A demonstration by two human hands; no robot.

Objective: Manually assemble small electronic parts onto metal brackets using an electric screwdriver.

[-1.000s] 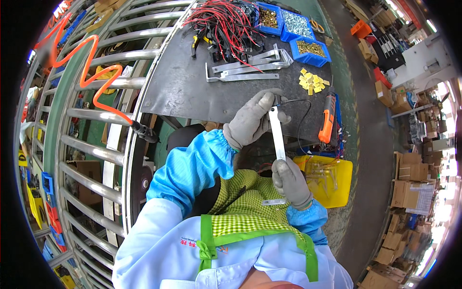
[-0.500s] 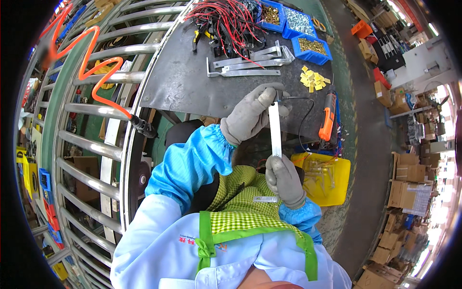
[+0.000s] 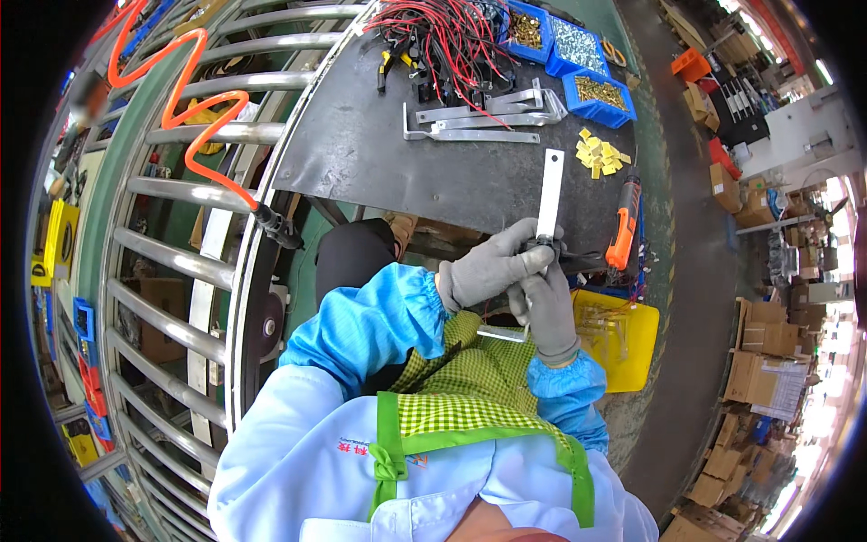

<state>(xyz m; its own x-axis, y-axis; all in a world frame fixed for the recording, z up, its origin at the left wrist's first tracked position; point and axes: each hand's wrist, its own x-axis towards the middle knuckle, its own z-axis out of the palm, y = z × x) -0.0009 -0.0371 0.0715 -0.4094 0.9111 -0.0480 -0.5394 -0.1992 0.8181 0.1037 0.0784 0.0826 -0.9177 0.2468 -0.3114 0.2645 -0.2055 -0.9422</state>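
A long metal bracket [image 3: 552,188] points away from me over the table's near edge. Its far end has a hole, and its bent near end [image 3: 502,334] shows below my hands. My gloved left hand [image 3: 492,269] pinches a small black part [image 3: 542,242] with a dark cable against the bracket, partway along it. My gloved right hand [image 3: 549,312] grips the bracket just below, its fingers close to the left ones. Fingers hide the middle of the bracket and most of the black part.
On the dark table [image 3: 361,163] lie more metal brackets [image 3: 488,117], a heap of red and black wires [image 3: 442,45], yellow pieces [image 3: 600,154] and an orange power screwdriver [image 3: 623,226]. Blue bins [image 3: 598,99] hold small fasteners. A yellow tub [image 3: 623,348] stands at right; rollers [image 3: 172,262] run along the left.
My left hand has moved down from the bracket's far end with the black part, close to my right hand. The far end now shows uncovered.
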